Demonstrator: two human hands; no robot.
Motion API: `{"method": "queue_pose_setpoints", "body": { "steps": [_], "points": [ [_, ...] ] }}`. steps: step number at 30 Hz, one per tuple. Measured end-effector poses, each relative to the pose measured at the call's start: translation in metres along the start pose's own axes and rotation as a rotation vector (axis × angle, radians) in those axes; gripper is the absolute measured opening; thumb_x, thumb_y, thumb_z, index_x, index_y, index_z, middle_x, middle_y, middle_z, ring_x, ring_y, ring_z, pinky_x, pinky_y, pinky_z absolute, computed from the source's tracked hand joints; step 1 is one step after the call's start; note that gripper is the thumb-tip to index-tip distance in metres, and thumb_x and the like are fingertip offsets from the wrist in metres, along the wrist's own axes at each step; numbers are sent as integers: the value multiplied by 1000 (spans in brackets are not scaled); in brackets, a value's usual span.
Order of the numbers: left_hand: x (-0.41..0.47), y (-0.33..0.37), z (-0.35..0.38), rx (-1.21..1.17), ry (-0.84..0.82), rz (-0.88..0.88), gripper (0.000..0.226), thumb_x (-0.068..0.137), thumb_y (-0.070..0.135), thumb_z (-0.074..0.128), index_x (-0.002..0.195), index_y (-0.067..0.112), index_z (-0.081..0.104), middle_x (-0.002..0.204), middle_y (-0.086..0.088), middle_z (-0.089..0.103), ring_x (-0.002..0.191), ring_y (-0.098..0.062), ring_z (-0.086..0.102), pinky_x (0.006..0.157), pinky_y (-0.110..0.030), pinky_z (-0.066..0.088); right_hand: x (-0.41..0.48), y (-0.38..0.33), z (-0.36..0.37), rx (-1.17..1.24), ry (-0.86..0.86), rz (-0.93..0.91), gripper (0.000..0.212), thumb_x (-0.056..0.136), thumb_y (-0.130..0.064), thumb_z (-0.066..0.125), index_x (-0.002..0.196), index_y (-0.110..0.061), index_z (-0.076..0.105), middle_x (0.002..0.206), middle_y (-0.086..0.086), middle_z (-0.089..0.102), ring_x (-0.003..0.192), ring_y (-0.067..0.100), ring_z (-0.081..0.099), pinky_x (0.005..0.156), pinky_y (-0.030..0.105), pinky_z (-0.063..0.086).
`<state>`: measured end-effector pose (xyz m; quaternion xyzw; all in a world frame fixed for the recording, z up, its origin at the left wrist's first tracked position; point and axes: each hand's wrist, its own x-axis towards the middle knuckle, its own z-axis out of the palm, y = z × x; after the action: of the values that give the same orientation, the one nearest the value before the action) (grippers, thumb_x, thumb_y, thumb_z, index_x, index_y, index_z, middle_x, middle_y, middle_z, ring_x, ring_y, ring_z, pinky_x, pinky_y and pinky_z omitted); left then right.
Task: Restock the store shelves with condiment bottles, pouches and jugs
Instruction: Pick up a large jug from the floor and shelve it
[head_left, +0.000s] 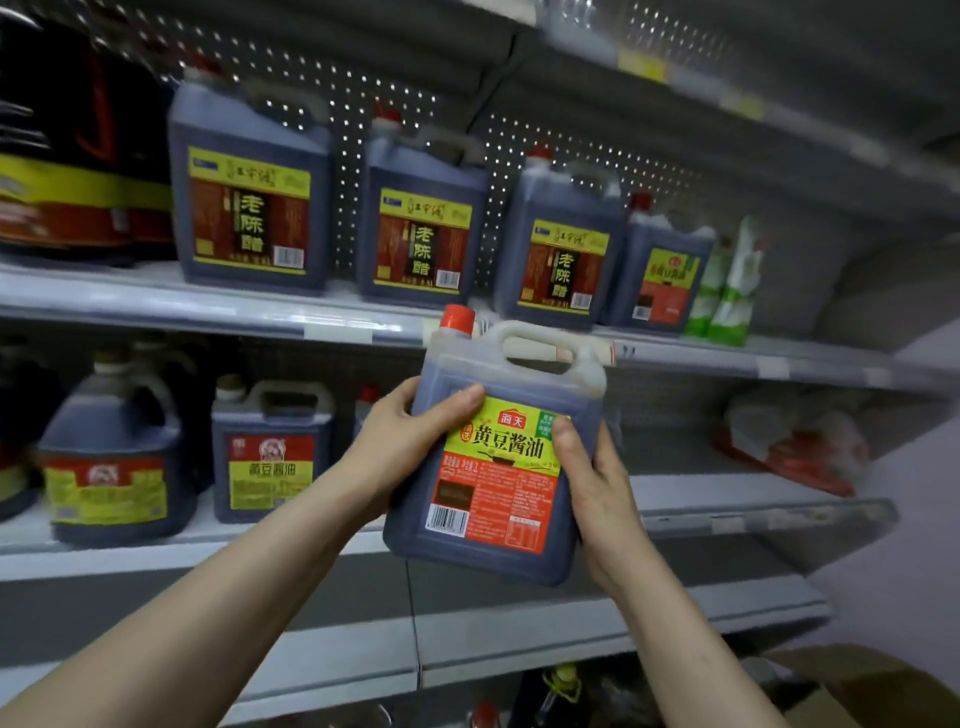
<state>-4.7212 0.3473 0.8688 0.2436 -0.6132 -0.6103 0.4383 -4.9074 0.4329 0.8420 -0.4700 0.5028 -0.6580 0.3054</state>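
- The left hand (400, 441) comes in from the lower left. Its thumb lies across the top edge of the label and its fingers are curled round the jug's left side, gripping it.
- The soy sauce jug (498, 467) is held between both hands in front of the shelving, level with the lip of the upper shelf (208, 306). It is upright with the label towards the camera. Its long axis leans a little, so the red cap (457, 318) tips left.
- The right hand (597, 493) clasps the jug's right edge, thumb on the label, fingers wrapped behind and out of sight.
- A matching jug (665, 280) with the same yellow and red label stands on the upper shelf, just beside the rightmost vinegar jug (563, 260). It lies above and to the right of the held jug, so the move is likely a lift up and rightward, with the right hand on the nearer side.
- Green pouches (727, 291) stand just right of that jug.
- A cardboard box (857, 686) sits at the bottom right.
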Motion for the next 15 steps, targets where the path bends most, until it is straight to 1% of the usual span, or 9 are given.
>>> {"method": "queue_pose_setpoints", "body": {
  "steps": [2, 4, 6, 8, 10, 13, 15],
  "points": [
    [10, 10, -4, 25, -22, 19, 61, 69, 55, 78, 117, 23, 59, 97, -5, 77, 87, -24, 75, 67, -28, 60, 10, -7, 6, -21, 42, -39, 79, 75, -64, 68, 147, -42, 41, 118, 1, 74, 101, 20, 74, 86, 45, 60],
    [19, 16, -7, 41, -32, 43, 64, 69, 58, 81, 119, 25, 59, 98, -3, 77, 88, -22, 75, 69, -28, 60, 15, -12, 11, -36, 76, -77, 68, 79, -61, 65, 141, -44, 46, 118, 1, 73, 101, 19, 74, 86, 44, 60],
    [28, 21, -10, 59, -46, 59, 65, 68, 59, 80, 119, 26, 59, 98, -2, 77, 88, -21, 75, 72, -31, 60, 21, -17, 12, -47, 97, -103, 59, 82, -59, 63, 137, -45, 49, 116, 1, 74, 101, 20, 74, 88, 46, 59],
    [36, 23, -10, 63, -65, 64, 65, 66, 61, 78, 118, 26, 59, 98, -2, 77, 88, -21, 75, 69, -28, 60, 27, -21, 12, -49, 101, -107, 60, 82, -58, 63, 138, -44, 49, 114, 1, 75, 101, 22, 74, 89, 48, 59],
    [41, 21, -8, 59, -69, 68, 68, 65, 62, 79, 118, 24, 59, 98, -2, 77, 87, -21, 75, 66, -24, 59, 31, -20, 8, -52, 97, -102, 61, 82, -58, 64, 140, -44, 48, 113, 1, 75, 100, 22, 74, 88, 48, 59],
    [47, 15, -1, 72, -69, 75, 72, 62, 65, 78, 118, 25, 59, 98, -2, 77, 87, -21, 75, 66, -23, 59, 36, -16, -2, -48, 87, -88, 59, 83, -59, 64, 138, -45, 48, 111, 0, 76, 97, 21, 75, 81, 40, 62],
    [52, 11, 4, 73, -60, 76, 70, 65, 65, 80, 119, 25, 59, 97, -1, 77, 87, -20, 75, 65, -22, 59, 41, -11, -10, -44, 74, -76, 59, 83, -59, 64, 137, -45, 48, 110, 0, 76, 96, 21, 75, 76, 34, 63]
  ]
}}
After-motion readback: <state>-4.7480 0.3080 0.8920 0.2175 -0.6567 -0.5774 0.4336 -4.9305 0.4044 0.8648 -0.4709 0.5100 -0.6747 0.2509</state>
